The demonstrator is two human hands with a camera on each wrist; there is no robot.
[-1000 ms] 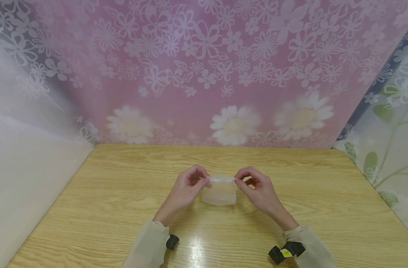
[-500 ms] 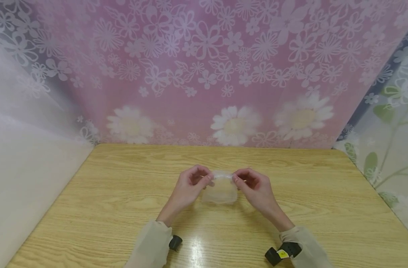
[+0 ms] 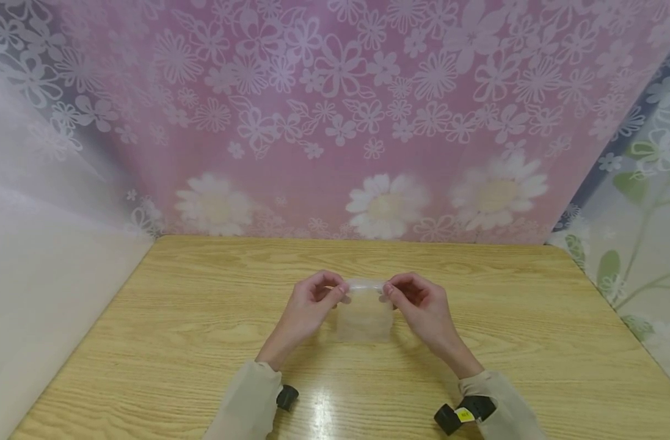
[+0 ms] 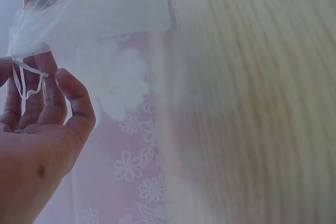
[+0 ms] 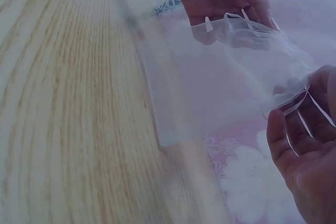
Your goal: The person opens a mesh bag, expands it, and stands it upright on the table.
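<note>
A sheer white drawstring pouch hangs between my two hands in the head view, its see-through body over the wooden tabletop. My left hand pinches the pouch's upper left corner between thumb and fingers. At the opposite corner my right hand does the same. White ribbon drawstrings loop across the left fingers in the left wrist view. Over the right fingers trail more thin ribbons in the right wrist view, where the pouch's mouth looks gathered. Nothing can be made out inside the pouch.
A wood-grain table spreads under both hands. Behind it hangs a pink flowered curtain, with pale sheets on the left and right sides. Dark wrist devices sit at both sleeves.
Both hands first drew slightly closer together, then parted a little. The pouch's top edge has risen slightly, and its body now hangs flatter and longer. Both hands have kept their pinch.
</note>
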